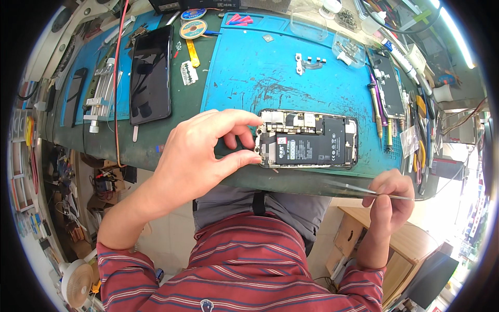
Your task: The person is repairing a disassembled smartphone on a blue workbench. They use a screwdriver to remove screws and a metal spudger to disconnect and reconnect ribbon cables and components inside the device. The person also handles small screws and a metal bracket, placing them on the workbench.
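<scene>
An opened smartphone (306,138) lies on the blue work mat (249,67), its black battery (306,150) and circuit board (296,120) exposed. My left hand (202,143) grips the phone's left end, thumb on the near corner and index finger on the far corner. To the right, off the mat's near edge, my right hand (391,195) pinches a pair of thin metal tweezers (358,188), whose tips point left and look blurred. A small metal bracket with a flex cable (307,63) rests on the mat beyond the phone.
Left of the mat lie a larger dark phone (152,73), a razor blade (189,73) and solder spools (193,29). Screwdrivers (377,104) and a dismantled phone screen part (387,80) line the right side. Clear plastic boxes (349,49) stand at the back right.
</scene>
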Action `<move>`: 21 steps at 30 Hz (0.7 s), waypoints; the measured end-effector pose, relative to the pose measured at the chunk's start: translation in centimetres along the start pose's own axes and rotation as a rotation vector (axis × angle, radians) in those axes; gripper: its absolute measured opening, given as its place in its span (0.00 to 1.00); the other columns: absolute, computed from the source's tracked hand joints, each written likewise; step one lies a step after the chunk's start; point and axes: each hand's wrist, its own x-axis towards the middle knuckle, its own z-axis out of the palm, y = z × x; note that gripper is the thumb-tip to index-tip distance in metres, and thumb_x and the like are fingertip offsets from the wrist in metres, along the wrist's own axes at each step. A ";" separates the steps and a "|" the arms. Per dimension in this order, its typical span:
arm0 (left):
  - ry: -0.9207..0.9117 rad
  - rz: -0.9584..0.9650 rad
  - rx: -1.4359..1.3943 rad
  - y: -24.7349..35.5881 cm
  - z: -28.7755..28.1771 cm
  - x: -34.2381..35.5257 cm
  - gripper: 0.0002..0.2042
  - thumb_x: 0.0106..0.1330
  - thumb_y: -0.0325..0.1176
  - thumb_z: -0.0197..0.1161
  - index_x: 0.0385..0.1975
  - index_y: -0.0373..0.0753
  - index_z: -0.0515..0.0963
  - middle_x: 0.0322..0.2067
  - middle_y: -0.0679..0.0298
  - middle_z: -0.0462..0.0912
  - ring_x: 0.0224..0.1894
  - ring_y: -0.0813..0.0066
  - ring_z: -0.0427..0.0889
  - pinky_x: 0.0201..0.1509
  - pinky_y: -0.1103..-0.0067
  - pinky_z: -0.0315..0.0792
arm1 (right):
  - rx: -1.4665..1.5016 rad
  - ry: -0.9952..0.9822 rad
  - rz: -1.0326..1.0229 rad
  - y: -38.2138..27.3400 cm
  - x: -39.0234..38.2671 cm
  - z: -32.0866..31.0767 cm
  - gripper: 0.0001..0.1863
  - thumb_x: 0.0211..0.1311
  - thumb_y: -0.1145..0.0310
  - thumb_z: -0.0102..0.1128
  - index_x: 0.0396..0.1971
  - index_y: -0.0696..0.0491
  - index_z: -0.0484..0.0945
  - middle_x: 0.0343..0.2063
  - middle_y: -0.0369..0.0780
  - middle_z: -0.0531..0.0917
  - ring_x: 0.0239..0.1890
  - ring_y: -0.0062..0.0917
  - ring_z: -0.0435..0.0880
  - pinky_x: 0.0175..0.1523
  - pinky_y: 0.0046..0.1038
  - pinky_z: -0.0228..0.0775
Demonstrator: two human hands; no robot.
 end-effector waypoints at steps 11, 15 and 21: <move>-0.016 -0.003 -0.008 -0.1 0.1 -0.1 0.24 0.56 0.26 0.80 0.55 0.43 0.85 0.38 0.71 0.86 0.35 0.83 0.77 0.31 0.83 0.65 | -0.135 -0.134 0.006 0.9 0.9 0.8 0.10 0.70 0.76 0.56 0.41 0.62 0.87 0.29 0.46 0.87 0.23 0.21 0.84 0.29 0.22 0.75; -0.029 -0.008 -0.014 0.2 0.0 0.0 0.25 0.56 0.26 0.80 0.56 0.43 0.84 0.39 0.71 0.86 0.35 0.83 0.77 0.31 0.82 0.66 | -0.095 -0.110 0.053 1.4 0.7 0.7 0.11 0.71 0.75 0.56 0.41 0.62 0.86 0.30 0.46 0.87 0.24 0.21 0.84 0.30 0.22 0.75; -0.008 -0.018 -0.005 0.5 -0.3 -0.2 0.24 0.58 0.25 0.79 0.57 0.42 0.83 0.39 0.69 0.88 0.35 0.81 0.80 0.32 0.81 0.67 | -0.072 -0.108 0.066 1.6 0.6 0.4 0.11 0.72 0.76 0.55 0.42 0.63 0.86 0.32 0.46 0.87 0.24 0.22 0.85 0.31 0.22 0.75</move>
